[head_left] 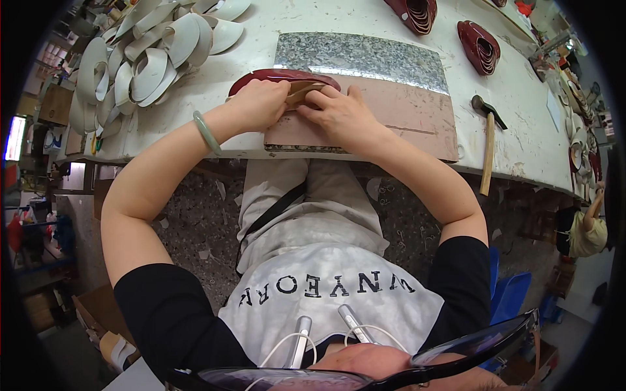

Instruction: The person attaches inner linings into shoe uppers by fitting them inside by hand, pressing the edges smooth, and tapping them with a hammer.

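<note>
both hands meet at the near edge of a stone slab (391, 98) that lies on the white worktop (515, 98). the left hand (257, 104) is curled, its fingers (277, 98) closed narrow on a small tan piece (304, 92), pressing it against a dark red curved shoe part (274, 75) that rests on the slab's left end. the right hand (342, 116) lies flat just beside it, fingers bent and touching the same tan piece from the other side; whether it grips or only presses i cannot tell. a pale green bangle (207, 132) sits on the left wrist.

the slab is speckled grey on its far half and pinkish on the near half. to its left, a heap of white curved shoe parts (140, 55) covers the worktop. to the right of the slab a hammer (489, 140) with a wooden handle lies with the handle reaching over the worktop's near edge. farther back, two stacks of dark red parts (479, 45) stand well apart from the hands. at the right rim another person (587, 228) sits, small and partly hidden.
</note>
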Tool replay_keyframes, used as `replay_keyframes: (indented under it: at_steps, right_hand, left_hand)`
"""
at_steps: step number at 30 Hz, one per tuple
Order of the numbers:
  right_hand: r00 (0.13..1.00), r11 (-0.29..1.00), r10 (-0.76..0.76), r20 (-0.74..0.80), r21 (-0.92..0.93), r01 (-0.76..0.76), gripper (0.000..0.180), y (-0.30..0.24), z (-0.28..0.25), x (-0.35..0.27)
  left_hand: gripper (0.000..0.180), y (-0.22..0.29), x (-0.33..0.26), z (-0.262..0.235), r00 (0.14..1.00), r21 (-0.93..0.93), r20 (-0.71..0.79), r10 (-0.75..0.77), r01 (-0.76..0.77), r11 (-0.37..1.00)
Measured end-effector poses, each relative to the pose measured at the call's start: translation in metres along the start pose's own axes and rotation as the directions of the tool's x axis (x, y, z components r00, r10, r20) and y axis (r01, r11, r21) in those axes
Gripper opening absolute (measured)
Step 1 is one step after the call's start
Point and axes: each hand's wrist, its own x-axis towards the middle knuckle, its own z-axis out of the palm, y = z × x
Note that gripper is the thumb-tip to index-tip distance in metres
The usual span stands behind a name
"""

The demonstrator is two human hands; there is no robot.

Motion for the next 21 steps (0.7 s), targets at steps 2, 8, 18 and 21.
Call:
replay_keyframes:
  at_steps: [2,8,18,21]
  right_hand:
    - [1.0,1.0,0.004,-0.004,-0.017,-0.004,0.023,0.0,-0.003,0.006]
    - [0.997,0.956,-0.075,0.01,-0.285,0.075,0.016,0.01,-0.017,0.013]
    - [0.981,0.982,0.124,0.147,-0.158,-0.1,0.006,0.038,-0.042,-0.024]
    - [0.953,0.973,0.178,0.247,-0.186,-0.133,0.007,0.038,-0.05,-0.026]
  left_hand:
    - [0.017,-0.002,0.003,0.006,0.999,-0.007,-0.032,-0.017,0.016,1.0]
    - [0.02,-0.001,-0.001,0.016,0.86,0.11,-0.375,0.345,-0.329,0.938]
    - [0.004,0.017,0.032,-0.01,0.712,0.592,-0.273,0.647,-0.406,0.697]
    - [0.009,0.042,0.04,-0.015,0.799,0.671,-0.105,0.592,-0.382,0.635]
